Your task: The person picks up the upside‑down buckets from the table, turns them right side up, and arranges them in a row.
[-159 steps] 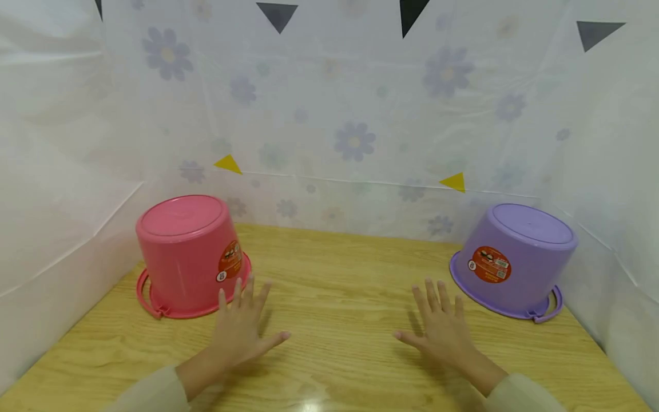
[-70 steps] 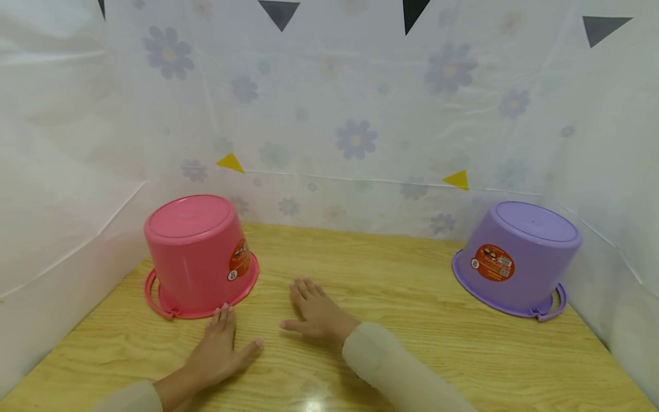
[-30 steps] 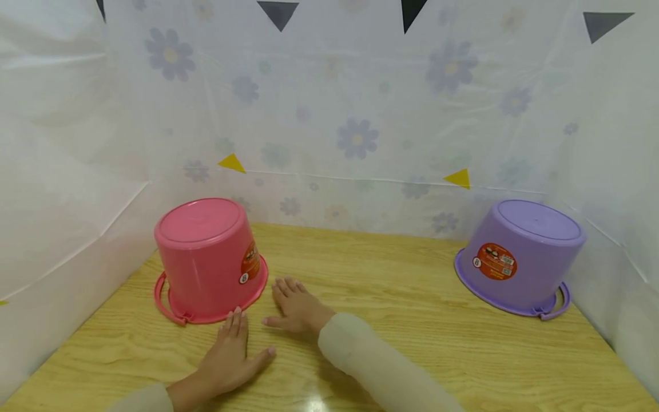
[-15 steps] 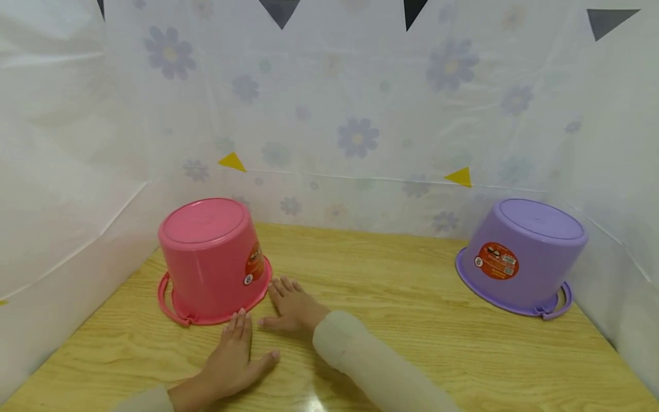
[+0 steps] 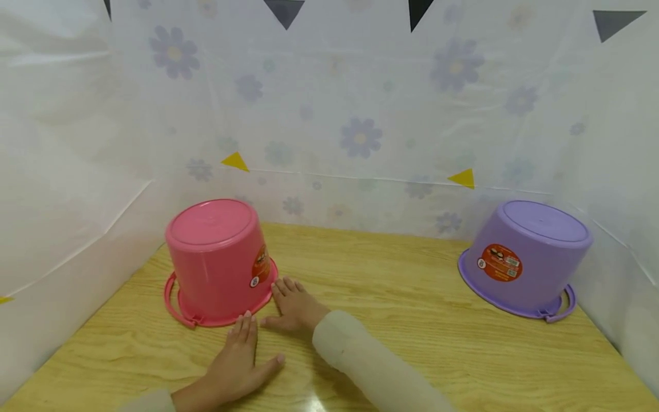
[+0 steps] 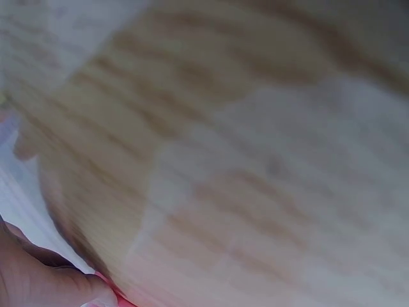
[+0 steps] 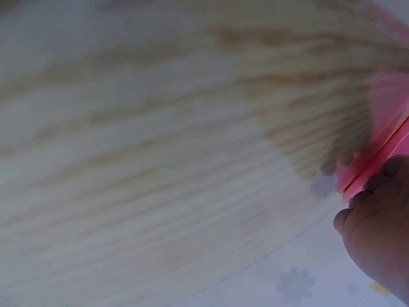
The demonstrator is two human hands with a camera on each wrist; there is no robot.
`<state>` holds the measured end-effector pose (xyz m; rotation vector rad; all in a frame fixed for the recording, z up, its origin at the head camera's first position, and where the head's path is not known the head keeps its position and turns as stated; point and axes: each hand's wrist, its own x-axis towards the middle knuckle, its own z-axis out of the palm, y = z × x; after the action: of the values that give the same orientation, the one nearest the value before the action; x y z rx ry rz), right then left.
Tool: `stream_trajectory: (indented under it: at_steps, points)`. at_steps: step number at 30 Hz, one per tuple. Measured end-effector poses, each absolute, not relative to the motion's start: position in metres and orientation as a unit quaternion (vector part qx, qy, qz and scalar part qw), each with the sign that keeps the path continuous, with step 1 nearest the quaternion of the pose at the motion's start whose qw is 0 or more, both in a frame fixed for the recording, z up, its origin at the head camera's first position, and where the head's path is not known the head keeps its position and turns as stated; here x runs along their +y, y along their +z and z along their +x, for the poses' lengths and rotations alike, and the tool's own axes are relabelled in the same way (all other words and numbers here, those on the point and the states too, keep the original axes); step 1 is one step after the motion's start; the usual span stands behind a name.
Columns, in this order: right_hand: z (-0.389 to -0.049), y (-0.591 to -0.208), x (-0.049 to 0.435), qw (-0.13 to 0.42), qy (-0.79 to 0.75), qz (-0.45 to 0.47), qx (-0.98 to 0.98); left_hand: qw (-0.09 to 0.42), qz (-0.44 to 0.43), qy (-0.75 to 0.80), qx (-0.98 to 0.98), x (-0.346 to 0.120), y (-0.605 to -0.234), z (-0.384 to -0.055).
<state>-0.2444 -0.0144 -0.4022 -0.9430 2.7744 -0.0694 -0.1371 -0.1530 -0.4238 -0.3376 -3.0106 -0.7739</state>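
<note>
A pink bucket (image 5: 216, 269) stands upside down at the left of the wooden table, its handle lying out to the left at the rim. My left hand (image 5: 234, 363) has its straight fingertips against the near rim, thumb spread to the right. My right hand (image 5: 297, 309) reaches across, its fingertips at the bucket's right rim. In the right wrist view, the pink rim (image 7: 383, 153) meets the fingers of the right hand (image 7: 380, 224). The left wrist view catches part of the left hand (image 6: 38, 278) beside a sliver of pink. Neither hand grips the bucket.
A purple bucket (image 5: 530, 263), also upside down, stands at the right with its handle toward the right wall. White sheeting (image 5: 360, 91) printed with flowers closes off the back and sides. Bare wood (image 5: 391, 286) lies between the buckets.
My right hand has crossed from the right side to the pink bucket, and my left hand has come to its near rim. The pink bucket has slid somewhat right; the purple one stays put.
</note>
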Motion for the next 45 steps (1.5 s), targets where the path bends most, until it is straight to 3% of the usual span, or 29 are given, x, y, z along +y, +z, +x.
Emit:
stream_trajectory:
  at_steps: [14, 24, 45]
  points:
    - [-0.246, -0.399, -0.006, 0.101, -0.018, -0.327, 0.939, -0.005, -0.111, -0.253, -0.961, -0.150, -0.421, -0.137]
    - [-0.247, -0.400, 0.001, 0.094, -0.001, -0.332, 0.939, 0.019, -0.123, -0.231, -0.965, -0.152, -0.424, -0.142]
    - [-0.243, -0.398, 0.016, 0.086, -0.021, -0.348, 0.933, -0.017, -0.100, -0.203, -0.974, -0.165, -0.419, -0.155]
